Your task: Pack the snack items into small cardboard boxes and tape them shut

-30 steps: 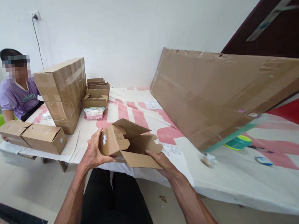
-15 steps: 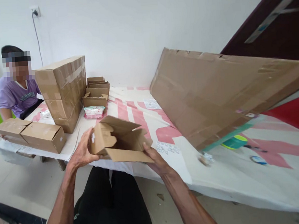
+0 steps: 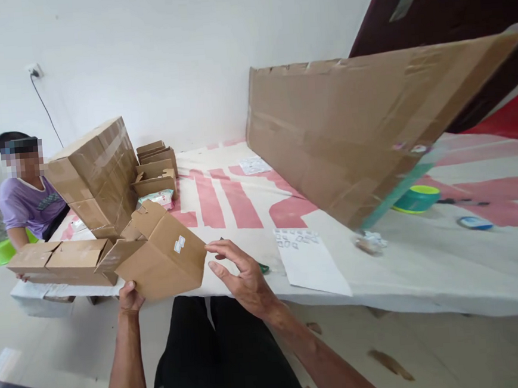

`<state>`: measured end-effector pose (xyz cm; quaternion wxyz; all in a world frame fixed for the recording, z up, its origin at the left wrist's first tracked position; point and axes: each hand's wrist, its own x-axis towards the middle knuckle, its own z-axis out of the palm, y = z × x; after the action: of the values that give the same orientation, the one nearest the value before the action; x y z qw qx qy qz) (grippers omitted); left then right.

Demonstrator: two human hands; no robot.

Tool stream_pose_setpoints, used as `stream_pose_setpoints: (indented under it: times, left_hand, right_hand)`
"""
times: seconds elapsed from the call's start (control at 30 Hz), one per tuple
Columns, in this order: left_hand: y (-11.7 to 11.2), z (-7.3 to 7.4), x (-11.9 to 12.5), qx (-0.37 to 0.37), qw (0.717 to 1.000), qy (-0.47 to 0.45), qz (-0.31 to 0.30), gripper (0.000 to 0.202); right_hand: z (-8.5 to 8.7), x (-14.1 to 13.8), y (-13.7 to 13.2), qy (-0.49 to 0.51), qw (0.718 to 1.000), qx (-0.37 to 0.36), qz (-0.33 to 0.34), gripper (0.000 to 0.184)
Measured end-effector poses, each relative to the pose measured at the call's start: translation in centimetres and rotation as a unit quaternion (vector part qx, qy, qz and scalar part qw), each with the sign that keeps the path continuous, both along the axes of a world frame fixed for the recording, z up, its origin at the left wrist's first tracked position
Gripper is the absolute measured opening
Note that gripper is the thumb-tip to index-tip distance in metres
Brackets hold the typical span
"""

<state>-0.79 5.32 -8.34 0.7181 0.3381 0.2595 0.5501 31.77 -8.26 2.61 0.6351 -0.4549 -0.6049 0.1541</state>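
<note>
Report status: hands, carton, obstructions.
Left hand grips the open carton. Right hand open beside it, contact unclear. Paired boxes close beyond its flaps.

No word, number or brand can be read. Left of centre, low in the frame, a small white label (image 3: 179, 244) sits on the tilted carton (image 3: 164, 270), its print too tiny; marks on the white sheet (image 3: 314, 270) right of centre and lettering across the purple shirt (image 3: 29, 206), far left, are equally illegible.
</note>
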Motion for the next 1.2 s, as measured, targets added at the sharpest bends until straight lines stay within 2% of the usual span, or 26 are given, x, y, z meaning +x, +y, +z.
stream_pose_setpoints:
  times: [0.13,0.37,0.83,1.2]
  left_hand:
    - [0.2,-0.4,-0.2,-0.005,1.0,0.0,-0.013,0.051]
    - [0.2,-0.6,-0.2,-0.005,0.999,0.02,-0.025,0.052]
    - [0.1,0.0,1.0,-0.012,0.997,0.069,-0.014,0.057]
    - [-0.1,0.5,2.2,-0.02,0.998,0.063,-0.016,0.05]
  right_hand:
    - [0.8,-0.4,0.0,-0.023,0.999,0.026,-0.015,0.022]
    - [2.2,-0.9,0.6,-0.047,0.999,0.024,0.006,0.023]
    - [2.1,-0.6,0.6,-0.014,1.0,-0.006,-0.01,0.015]
    - [1.7,0.0,0.8,0.046,0.999,-0.012,0.01,0.009]
